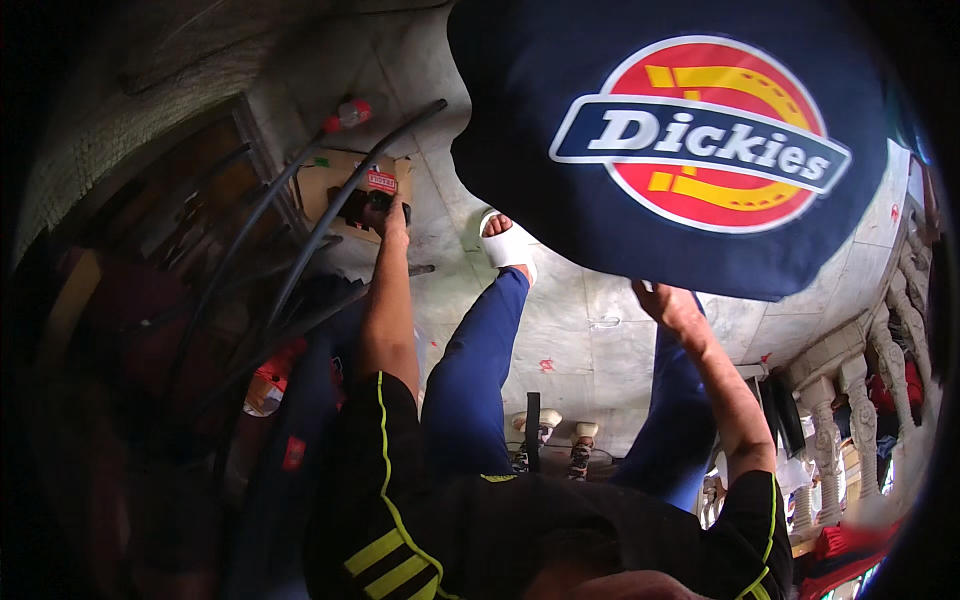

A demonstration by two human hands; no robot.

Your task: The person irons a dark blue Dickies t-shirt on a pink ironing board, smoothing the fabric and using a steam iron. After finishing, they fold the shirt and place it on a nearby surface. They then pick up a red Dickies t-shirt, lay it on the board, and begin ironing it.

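A large piece of dark navy cloth (520, 130), printed with a round red and yellow emblem crossed by a banner, fills the upper right. My right hand (675, 308) grips its lower edge, the fingertips partly hidden beneath it. My left hand (396, 222) reaches far forward on the left, closed around a small black object (379, 200) whose kind I cannot make out. Just beyond that hand an open cardboard box (403, 172) rests on the floor.
Dark bent metal tubes (325, 222) rise at left, near a red-capped plastic bottle (350, 113). My blue-trousered leg (470, 375) and white sandal (515, 246) stand on pale tiles (570, 350). Light shoes (585, 430) show between my legs. A carved pale balustrade (855, 385) runs along the right.
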